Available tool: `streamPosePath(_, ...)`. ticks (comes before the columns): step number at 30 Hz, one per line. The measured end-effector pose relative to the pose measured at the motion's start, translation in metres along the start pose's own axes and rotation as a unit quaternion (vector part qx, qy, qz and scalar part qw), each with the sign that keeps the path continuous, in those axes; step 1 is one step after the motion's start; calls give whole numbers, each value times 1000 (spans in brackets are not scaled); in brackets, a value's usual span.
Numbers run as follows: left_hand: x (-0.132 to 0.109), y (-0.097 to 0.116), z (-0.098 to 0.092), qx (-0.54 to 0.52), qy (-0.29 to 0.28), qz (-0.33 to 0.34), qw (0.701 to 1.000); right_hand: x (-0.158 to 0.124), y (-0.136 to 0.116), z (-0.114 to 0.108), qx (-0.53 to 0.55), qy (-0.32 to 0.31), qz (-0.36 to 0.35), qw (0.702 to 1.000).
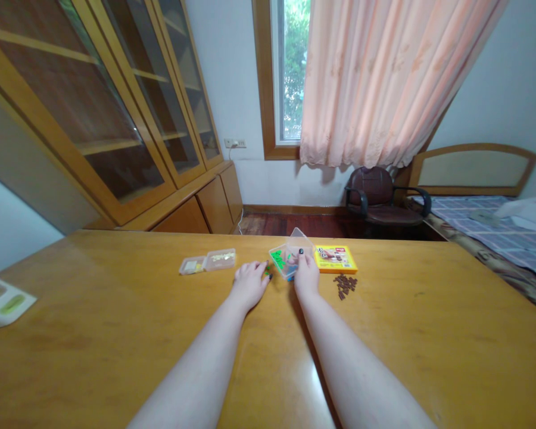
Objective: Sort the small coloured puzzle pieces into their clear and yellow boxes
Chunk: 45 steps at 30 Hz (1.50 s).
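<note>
My right hand [307, 277] grips a small clear plastic box [298, 238] with its lid folded up, holding it tilted above the table. Bright green small pieces [277, 258] lie inside the box, on its left side. Just left of it, my left hand [249, 285] is low over the table, its thumb and fingertips closed around a few small green pieces [267, 271]. Something blue shows under the box, mostly hidden by my right hand. The exact shape of the green pieces is too small to tell.
A second clear box [220, 260], opened flat with pale pieces in it, lies to the left. On the right are a yellow box [337, 260] and a pile of small brown pieces [345, 285]. A white object [4, 302] stands at the wooden table's [116, 345] left edge.
</note>
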<state>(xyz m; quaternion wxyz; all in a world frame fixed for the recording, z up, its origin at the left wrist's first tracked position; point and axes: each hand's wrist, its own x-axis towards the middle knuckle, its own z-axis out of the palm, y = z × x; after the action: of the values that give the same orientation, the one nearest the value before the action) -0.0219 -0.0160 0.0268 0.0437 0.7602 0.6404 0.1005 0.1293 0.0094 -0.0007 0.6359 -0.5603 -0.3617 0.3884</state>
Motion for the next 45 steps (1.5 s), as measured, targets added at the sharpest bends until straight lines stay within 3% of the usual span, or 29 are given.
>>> streamPosePath(4,1,0,2,-17,-4,47,999,-1,-2,2,12,2,7,1000)
streamPosePath(9,6,-4,4,-32,-1,28,999,-4,-5,4,52,-7,21,998)
streamPosePath(26,12,-12,8,-64,0,-30,997,-5,-8,2,31,-17,22,999)
streamPosePath(29,14,-18,9,-91,33,-45,994,-4,-7,1,21,-29,26,999)
streamPosePath(34,10,-21,-3,-175,188,-63,964,-5,-4,0,-77,-68,-34,994)
streamPosePath(40,2,-9,-8,-187,153,74,967,-7,-2,3,-93,-96,-70,988)
streamPosePath(42,3,-9,-7,-182,161,71,967,-6,-1,2,-87,-92,-63,990)
streamPosePath(45,5,-14,-8,-174,184,12,967,-4,-2,-1,-84,-72,-50,993)
